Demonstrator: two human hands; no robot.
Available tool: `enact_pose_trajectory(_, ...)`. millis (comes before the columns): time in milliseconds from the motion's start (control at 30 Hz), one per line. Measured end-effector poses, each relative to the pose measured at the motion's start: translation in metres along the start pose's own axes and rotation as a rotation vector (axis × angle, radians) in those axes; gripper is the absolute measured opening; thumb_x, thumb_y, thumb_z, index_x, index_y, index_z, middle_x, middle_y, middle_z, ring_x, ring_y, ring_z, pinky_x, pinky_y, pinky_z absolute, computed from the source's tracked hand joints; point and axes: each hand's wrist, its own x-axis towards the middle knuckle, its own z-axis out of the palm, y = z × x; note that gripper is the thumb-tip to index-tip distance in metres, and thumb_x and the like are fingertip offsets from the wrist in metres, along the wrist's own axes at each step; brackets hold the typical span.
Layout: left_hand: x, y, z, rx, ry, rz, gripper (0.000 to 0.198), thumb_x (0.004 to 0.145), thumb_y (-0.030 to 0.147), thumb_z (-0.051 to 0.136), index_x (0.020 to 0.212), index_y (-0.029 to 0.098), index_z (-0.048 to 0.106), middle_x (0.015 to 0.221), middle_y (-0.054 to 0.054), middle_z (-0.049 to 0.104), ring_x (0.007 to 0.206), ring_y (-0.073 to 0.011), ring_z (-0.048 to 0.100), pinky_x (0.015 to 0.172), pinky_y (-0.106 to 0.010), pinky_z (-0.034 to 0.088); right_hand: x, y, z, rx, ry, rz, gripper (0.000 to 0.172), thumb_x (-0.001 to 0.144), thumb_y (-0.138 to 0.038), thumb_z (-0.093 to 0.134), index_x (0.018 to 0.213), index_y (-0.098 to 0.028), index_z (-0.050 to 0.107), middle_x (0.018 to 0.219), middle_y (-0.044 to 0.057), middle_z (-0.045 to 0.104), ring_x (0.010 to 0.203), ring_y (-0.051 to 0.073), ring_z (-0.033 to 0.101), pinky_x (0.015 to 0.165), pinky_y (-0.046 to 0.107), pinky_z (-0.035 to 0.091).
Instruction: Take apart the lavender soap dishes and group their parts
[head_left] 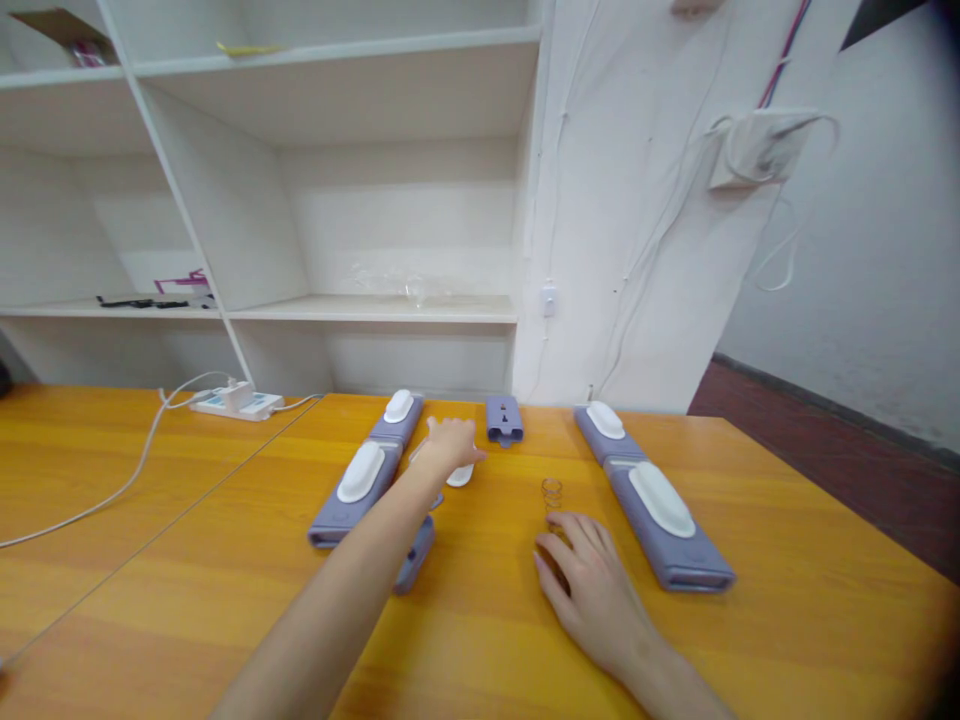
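My left hand [451, 443] reaches over the table above a white oval piece [460, 476], thumb held out to the right; its other fingers are partly hidden. Whether it touches the white piece I cannot tell. My right hand [592, 585] rests low over the table, fingers curved and thumb apart. At its fingertips stands a thin copper-coloured coil spring [552, 490], its lower end partly behind the fingers. Under my left forearm lies a purple-grey casing [416, 556], partly covered. Another small purple-grey casing [504, 420] with cut-outs sits near the back edge.
On the left, two purple-grey casings with white oval tops [361, 472] lie end to end. A similar pair [661, 500] lies on the right. A white power strip [238, 400] with cables is at the back left. White shelves [375, 310] rise behind the table.
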Motion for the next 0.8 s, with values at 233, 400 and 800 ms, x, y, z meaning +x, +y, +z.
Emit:
enact_pose_trajectory(233,-0.0065,-0.0016,0.0016,0.017,-0.029,0.047,0.044,0.07,0.038,0.068,0.109,0.022,0.059,0.11,-0.012,0.065,0.105,-0.0312,0.058,0.095,-0.053,0.035,-0.0003,-0.0006,0.0011,-0.022,0.008,-0.006,0.017,0.088,-0.02,0.047,0.093,-0.022,0.063,0.109,0.009,0.056,0.101,0.026,0.048,0.091,0.046,0.037)
enact_pose_trajectory(400,-0.0042,-0.0028,0.0036,-0.004,-0.031,0.082,0.052,0.069,0.023,0.065,0.119,0.024,0.052,0.114,-0.011,0.063,0.109,-0.0304,0.057,0.095,-0.052,0.036,0.0,-0.0012,-0.0004,-0.028,0.006,-0.01,0.016,0.087,-0.02,0.047,0.093,-0.022,0.062,0.109,0.009,0.056,0.101,0.025,0.049,0.09,0.044,0.038)
enact_pose_trajectory(800,0.0019,-0.0062,0.0079,-0.077,-0.06,0.083,0.058,0.06,0.023,0.072,0.114,0.024,0.054,0.115,-0.01,0.063,0.11,-0.0307,0.056,0.096,-0.049,0.038,0.0003,-0.0028,-0.0037,-0.012,-0.002,-0.003,0.017,0.088,-0.019,0.047,0.093,-0.021,0.063,0.109,0.009,0.056,0.102,0.026,0.048,0.091,0.045,0.038)
